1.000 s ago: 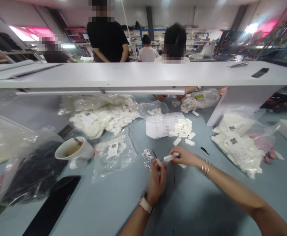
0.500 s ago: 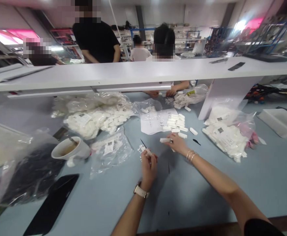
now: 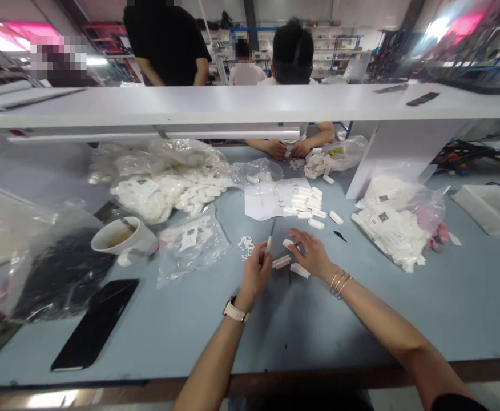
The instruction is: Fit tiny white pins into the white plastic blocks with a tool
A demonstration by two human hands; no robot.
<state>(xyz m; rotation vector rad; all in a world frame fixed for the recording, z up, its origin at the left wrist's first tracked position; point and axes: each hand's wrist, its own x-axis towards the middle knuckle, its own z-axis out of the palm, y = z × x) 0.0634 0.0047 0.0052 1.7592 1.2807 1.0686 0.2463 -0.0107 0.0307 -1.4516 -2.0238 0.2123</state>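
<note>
Now the tool [image 3: 269, 244] leans rightward

White blocks [image 3: 305, 201], blue-grey tabletop [image 3: 168, 331], black phone [image 3: 96, 322], white mug [image 3: 144, 244], black-on-white QR-patterned label [image 3: 188, 240]

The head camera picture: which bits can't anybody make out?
All in the head view:
Thin white tool with a dark tip: lower end hidden by the left hand.
Small white oblong block: too blurred to tell whether the grip of the right hand holds it.
White paper sheet: print too small to read.
White round cup: inside bottom hidden by brown liquid.
Standing person in black shirt: head cut off by the top edge.
</note>
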